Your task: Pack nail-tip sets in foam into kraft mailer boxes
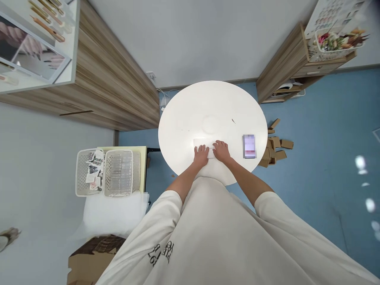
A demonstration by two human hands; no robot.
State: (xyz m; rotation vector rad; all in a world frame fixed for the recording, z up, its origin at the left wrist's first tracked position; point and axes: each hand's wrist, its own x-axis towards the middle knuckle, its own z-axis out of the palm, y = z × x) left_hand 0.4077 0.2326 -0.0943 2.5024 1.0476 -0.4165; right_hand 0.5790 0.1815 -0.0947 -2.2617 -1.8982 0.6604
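Note:
A white folded sheet or flat piece point(201, 141) lies near the front edge of the round white table point(208, 99). My left hand point(201, 155) rests on its left part, palm down, with the fingers slightly spread. On its right side is my right hand point(221, 151), its fingers apart and bent over the white piece. A small strip of the piece shows between the two hands. My palms hide what lies beneath them, and the material cannot be made out. Right of my right hand lies a phone point(249, 146) with its screen lit and blurred.
Left stand two white plastic baskets point(118, 173) with packets and clear cases, above white wrapping sheets point(114, 213) and a cardboard box point(89, 263). Small brown boxes point(271, 150) lie on the floor at right. Wooden cabinets point(118, 67) stand behind the table on both sides.

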